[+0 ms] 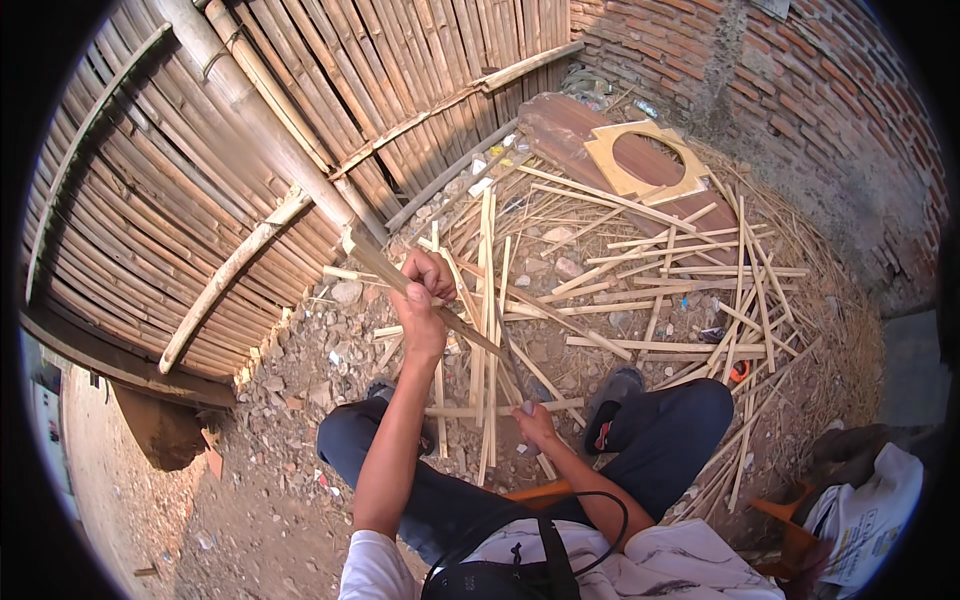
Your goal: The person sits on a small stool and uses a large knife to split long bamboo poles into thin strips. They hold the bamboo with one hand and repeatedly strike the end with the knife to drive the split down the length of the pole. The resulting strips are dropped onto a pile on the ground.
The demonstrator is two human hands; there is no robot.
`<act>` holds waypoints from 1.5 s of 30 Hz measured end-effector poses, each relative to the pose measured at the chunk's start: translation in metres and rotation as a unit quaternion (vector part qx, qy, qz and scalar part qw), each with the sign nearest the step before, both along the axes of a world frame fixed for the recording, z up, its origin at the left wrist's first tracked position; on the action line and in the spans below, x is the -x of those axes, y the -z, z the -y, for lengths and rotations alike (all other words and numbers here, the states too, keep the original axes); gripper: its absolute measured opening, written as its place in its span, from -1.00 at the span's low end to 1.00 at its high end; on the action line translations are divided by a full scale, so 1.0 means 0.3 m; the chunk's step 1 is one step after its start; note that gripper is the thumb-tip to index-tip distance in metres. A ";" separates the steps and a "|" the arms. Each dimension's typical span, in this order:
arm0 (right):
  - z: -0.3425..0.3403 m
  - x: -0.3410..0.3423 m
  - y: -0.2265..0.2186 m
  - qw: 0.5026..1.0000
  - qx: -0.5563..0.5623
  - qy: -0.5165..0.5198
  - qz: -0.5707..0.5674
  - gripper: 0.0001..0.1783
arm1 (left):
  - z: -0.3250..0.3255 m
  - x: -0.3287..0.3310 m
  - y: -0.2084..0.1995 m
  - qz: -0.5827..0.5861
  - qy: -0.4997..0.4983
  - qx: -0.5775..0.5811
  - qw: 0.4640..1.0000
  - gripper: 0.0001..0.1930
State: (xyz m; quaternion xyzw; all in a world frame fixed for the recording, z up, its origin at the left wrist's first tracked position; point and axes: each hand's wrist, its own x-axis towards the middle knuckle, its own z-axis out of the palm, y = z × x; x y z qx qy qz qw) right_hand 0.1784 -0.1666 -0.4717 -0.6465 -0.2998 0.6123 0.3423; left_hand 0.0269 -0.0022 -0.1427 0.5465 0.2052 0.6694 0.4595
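My left hand is closed around a long split bamboo strip. The strip slants from the upper left down toward the middle, in front of my knees. Lower and to the right, my right hand is a fist around the handle end of a thin, dark, blade-like tool, probably a knife. Its far end lies close to the strip's lower end; whether they touch I cannot tell. Pale cut bamboo strips lie on the ground between my feet, beneath both hands.
More bamboo strips are scattered to the right. Beyond them a yellowish board with a round hole rests on a brown wooden panel. A bamboo fence stands left, a brick wall right. A white bag sits lower right.
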 end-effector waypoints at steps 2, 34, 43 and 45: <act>0.000 -0.001 0.001 1.000 -0.006 0.007 0.004 -0.68 | 0.011 -0.031 -0.019 -0.006 -0.033 0.015 0.999 -0.32; -0.061 0.055 -0.009 0.998 -0.043 0.008 -0.053 -0.75 | 0.036 -0.127 -0.026 -0.037 -0.252 0.098 0.962 -0.57; -0.001 -0.025 0.082 0.998 0.060 -0.003 0.002 -0.72 | 0.015 -0.084 -0.031 -0.018 -0.029 0.029 0.999 -0.34; -0.007 -0.026 0.103 0.998 0.031 -0.020 0.041 -0.74 | 0.013 -0.059 -0.009 -0.043 0.033 0.012 0.998 -0.25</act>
